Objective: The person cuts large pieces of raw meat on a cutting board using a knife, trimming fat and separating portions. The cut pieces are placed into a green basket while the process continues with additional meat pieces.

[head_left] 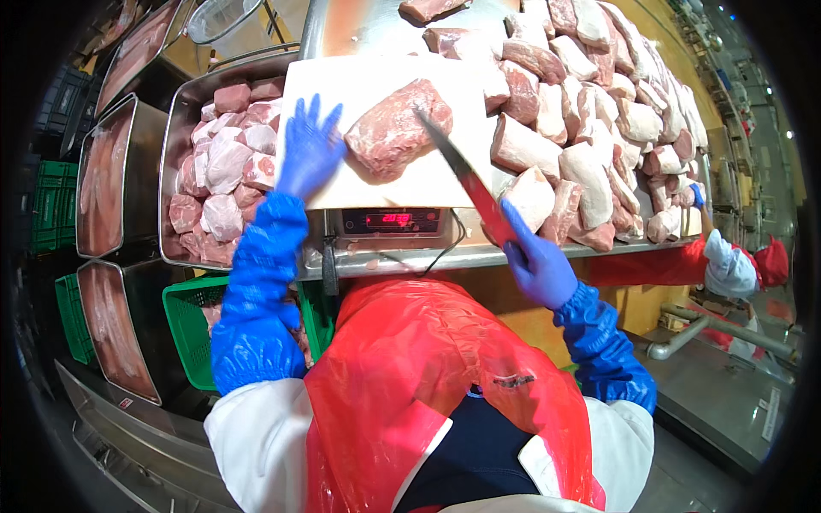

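Note:
A large piece of raw pink meat lies on a white cutting board. My left hand, in a blue glove, rests with fingers spread at the board's left edge, its thumb close beside the meat. In my gloved right hand is a long knife, slanting up and left so that its tip reaches the meat's right side. Most of the knife's handle is hidden by my fingers. Below the board a scale shows lit red digits.
Many meat chunks cover the steel table on the right. To the left stands a metal bin of cut pieces, with a green crate below it. Another person's red sleeve and gloved hand show at far right.

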`<state>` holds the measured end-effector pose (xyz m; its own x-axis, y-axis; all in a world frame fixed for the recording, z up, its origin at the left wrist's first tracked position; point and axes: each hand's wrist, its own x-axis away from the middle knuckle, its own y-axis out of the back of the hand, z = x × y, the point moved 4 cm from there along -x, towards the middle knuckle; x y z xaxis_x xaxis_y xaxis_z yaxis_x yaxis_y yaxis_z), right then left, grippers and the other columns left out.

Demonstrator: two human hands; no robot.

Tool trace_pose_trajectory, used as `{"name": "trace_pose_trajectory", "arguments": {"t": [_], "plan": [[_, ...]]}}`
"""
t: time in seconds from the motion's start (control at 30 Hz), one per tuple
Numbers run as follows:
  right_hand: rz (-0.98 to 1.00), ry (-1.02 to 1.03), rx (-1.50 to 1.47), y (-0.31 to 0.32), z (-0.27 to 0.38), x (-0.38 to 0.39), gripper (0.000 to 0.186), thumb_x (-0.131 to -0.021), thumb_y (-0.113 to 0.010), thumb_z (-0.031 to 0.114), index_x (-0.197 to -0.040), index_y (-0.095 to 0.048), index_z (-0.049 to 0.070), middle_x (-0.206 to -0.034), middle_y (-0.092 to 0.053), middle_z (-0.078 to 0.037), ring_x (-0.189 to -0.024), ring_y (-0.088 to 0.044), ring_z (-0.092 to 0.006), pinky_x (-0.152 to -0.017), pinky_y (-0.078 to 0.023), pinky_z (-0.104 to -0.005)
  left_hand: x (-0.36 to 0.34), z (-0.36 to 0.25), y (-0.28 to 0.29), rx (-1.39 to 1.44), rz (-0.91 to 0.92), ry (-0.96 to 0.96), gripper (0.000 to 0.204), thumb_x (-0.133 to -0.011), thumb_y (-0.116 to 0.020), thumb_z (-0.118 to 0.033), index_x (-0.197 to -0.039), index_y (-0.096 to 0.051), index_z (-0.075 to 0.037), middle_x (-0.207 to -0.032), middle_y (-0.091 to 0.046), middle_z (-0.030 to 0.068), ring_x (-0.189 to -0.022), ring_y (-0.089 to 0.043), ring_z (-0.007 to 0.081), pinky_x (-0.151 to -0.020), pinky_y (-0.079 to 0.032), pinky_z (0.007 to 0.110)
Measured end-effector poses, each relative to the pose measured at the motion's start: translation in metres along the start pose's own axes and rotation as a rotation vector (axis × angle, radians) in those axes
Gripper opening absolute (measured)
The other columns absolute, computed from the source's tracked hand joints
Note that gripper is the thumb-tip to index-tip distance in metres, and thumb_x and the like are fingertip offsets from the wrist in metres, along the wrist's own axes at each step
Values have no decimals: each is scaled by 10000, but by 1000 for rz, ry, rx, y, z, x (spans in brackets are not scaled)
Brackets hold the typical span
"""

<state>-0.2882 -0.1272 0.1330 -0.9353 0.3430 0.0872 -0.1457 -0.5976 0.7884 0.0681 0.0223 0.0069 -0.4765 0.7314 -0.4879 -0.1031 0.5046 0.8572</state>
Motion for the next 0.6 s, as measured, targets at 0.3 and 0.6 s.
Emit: {"name": "trace_pose_trajectory", "arguments": {"t": [0.3,0.6], "plan": [[-171,-296,-779,0,-59,-63,716,-969,-548,82,-1603,-227,167,-804,-633,-14,-615,-547,-76,-516,-461,-223,166,87,104,331,-5,677,194,-965,-590,-170,-962,-640,18,-832,-645,167,-748,-633,260,-715,-501,373],[-156,-50,-1161,-1,-107,-278,587,-956,-580,88,-1494,-345,77,-893,-627,-112,-688,-611,-154,-758,-565,-307,154,-26,95,308,-65,501,689,-869,-748,-297,-1425,-470,0,-1526,-347,286,-1447,-302,416,-1182,-256,506]]}}
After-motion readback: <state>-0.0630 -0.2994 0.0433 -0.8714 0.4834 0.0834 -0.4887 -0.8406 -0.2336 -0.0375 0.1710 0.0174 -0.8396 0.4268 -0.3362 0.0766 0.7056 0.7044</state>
